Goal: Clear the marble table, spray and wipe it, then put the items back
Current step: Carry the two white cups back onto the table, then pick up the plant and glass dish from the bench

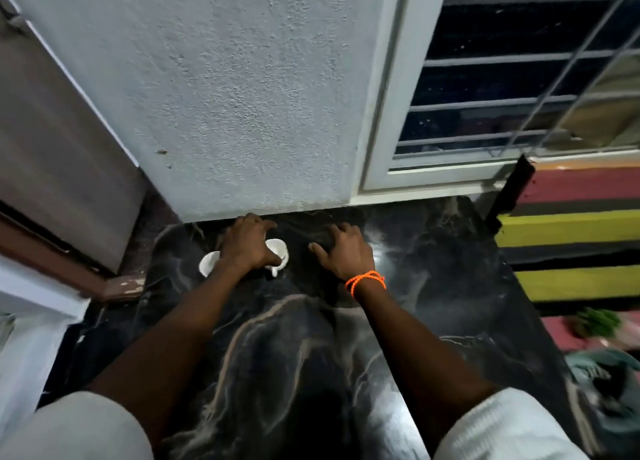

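The black marble table (304, 348) with pale veins fills the lower middle of the head view. Two small white cups stand at its far edge near the wall: one (209, 262) to the left of my left wrist, the other (278, 251) with its handle toward me. My left hand (247, 243) lies over both cups, its thumb curled against the right cup. My right hand (341, 251), an orange thread on its wrist, rests on the marble to the right of the cups with fingers spread and nothing in it.
A rough white wall (225, 95) rises right behind the table. A barred window (519, 78) stands at the back right. A striped red, yellow and black cloth (571, 231) lies to the right, a brown door frame (52, 251) to the left.
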